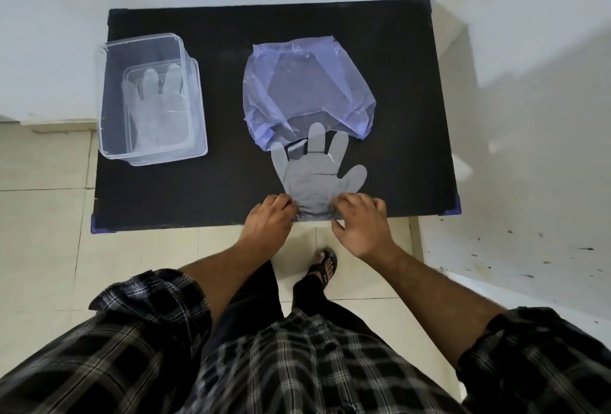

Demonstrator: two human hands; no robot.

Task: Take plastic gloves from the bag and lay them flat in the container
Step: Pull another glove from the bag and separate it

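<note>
A thin translucent plastic glove (315, 179) lies flat on the black table (231, 188), fingers pointing away from me, its fingertips just under the mouth of the purple bag (307, 89). My left hand (269, 220) pinches the cuff's left corner at the near table edge. My right hand (360, 220) pinches the cuff's right corner. The clear plastic container (109, 136) stands at the table's left, with a glove in the container (157, 106) lying flat on its bottom.
The table's near edge runs just under my hands, with blue corner guards (454, 207). A white wall lies behind the table. Tiled floor and my sandalled foot (325, 265) are below. Bare black tabletop separates the container and the bag.
</note>
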